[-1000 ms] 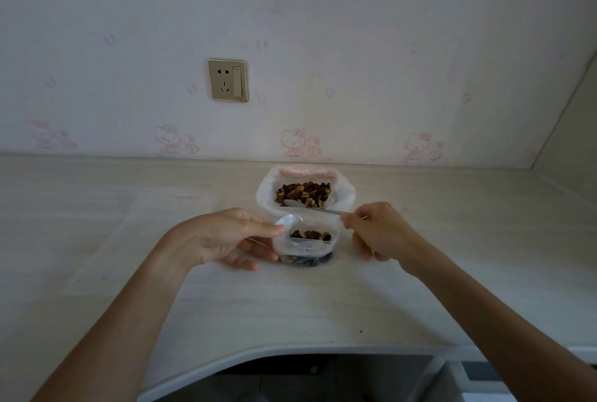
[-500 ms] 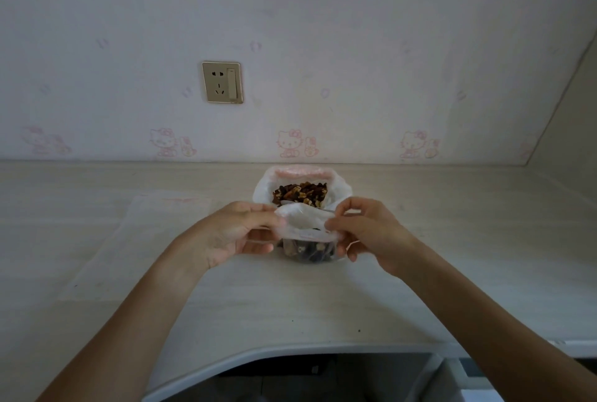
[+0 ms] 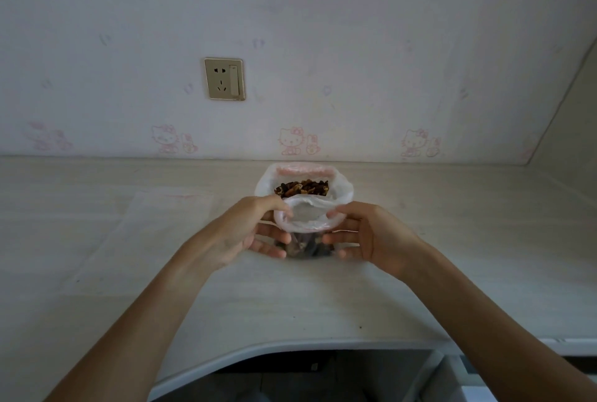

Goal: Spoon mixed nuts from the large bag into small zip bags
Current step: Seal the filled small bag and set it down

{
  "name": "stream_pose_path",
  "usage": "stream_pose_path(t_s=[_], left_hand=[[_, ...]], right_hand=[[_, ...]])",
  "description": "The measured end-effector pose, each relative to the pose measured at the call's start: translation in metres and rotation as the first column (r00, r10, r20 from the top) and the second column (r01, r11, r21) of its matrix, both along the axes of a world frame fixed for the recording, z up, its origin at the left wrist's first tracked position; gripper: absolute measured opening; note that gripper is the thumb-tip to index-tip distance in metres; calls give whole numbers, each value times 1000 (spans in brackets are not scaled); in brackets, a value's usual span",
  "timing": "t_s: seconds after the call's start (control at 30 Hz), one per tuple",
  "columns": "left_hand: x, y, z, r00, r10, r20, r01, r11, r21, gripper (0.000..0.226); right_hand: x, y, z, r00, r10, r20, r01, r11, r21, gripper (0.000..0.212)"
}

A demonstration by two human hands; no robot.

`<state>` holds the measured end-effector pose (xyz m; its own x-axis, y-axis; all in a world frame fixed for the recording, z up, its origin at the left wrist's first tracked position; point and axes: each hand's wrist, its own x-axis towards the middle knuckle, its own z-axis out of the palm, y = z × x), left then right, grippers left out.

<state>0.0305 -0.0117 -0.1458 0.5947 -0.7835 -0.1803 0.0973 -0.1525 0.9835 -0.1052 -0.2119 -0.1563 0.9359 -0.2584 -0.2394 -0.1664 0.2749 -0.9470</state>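
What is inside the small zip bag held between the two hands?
Dark mixed nuts fill the bottom of the small zip bag, seen through its clear plastic. Its open mouth faces away, and the left hand and right hand hide its sides.

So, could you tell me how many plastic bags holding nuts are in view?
2: the large white plastic bag stands open behind; the small clear zip bag is held in front by both hands. Others may be hidden.

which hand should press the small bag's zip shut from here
Right, probably: its fingers already pinch the small bag at the rim, while the left hand also cups it lower down. Close call.
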Motion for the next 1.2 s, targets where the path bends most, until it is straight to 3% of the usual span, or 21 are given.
stream_pose_path(t_s=[0.13, 0.3, 0.43, 0.53, 0.6, 0.67, 0.73, 0.77, 0.8, 0.83, 0.87, 0.9, 0.93, 0.97, 1.0, 1.07, 1.13, 1.2], left_hand=[[4, 2, 2, 990, -48, -135, 39, 997, -66, 41], [7, 4, 1, 968, -23, -250, -20, 986, -167, 61], [4, 1, 1, 991, 34, -132, -58, 982, -180, 53], [2, 0, 2, 996, 82, -27, -86, 983, -164, 29], [0, -1, 3, 986, 165, 37, -158, 976, -149, 17], [0, -2, 4, 952, 289, 97, -278, 954, -114, 30], [-3, -2, 7, 890, 365, 275, -360, 930, -68, 32], [-5, -2, 8, 817, 365, 447, -392, 920, -35, 26], [-8, -3, 11, 705, 322, 632, -422, 906, 9, 20], [-11, -4, 13, 577, 237, 782, -459, 886, 70, 16], [-16, -5, 16, 482, 156, 862, -494, 861, 120, 13], [-20, -6, 20, 464, 107, 879, -509, 844, 167, 13], [-23, -8, 24, 534, 92, 841, -492, 842, 220, 18], [-25, -9, 29, 668, 124, 734, -435, 865, 250, 23], [-27, -9, 32, 814, 159, 558, -352, 900, 258, 26], [-27, -6, 37, 975, 133, 179, -166, 969, 183, 32], [-23, 0, 36, 997, 29, -73, -25, 998, 56, 40], [-18, 6, 33, 974, -69, -213, 61, 997, -47, 45]], right_hand=[[0, -7, -8, 994, 7, 108, -27, 983, 183, 31], [-1, -8, -8, 966, 47, 255, -87, 985, 149, 28], [0, -2, -2, 959, 74, 273, -104, 990, 98, 26], [-1, 7, 5, 959, 108, 262, -124, 991, 43, 16], [-3, 10, 11, 972, 48, 228, -39, 998, -46, 16], [-5, 11, 17, 976, -71, 203, 112, 974, -197, 18], [-7, 11, 21, 970, -126, 209, 218, 829, -515, 14], [-7, 11, 20, 970, -115, 213, 234, 677, -698, 15], [-8, 11, 19, 972, -104, 212, 236, 498, -835, 19], [-7, 12, 19, 969, -103, 227, 249, 378, -892, 24], [-6, 12, 18, 964, -107, 243, 265, 334, -905, 28], [-5, 11, 19, 956, -127, 263, 292, 440, -849, 28], [-4, 10, 21, 947, -158, 278, 315, 617, -721, 23], [-3, 8, 22, 962, -160, 223, 259, 795, -549, 14], [-4, 7, 25, 976, -127, 176, 184, 912, -367, 8], [-5, 4, 24, 992, -61, 111, 74, 990, -118, 19], [-4, 4, 19, 993, -62, 102, 53, 995, 81, 22], [-4, 4, 13, 991, -98, 88, 71, 961, 268, 26]])
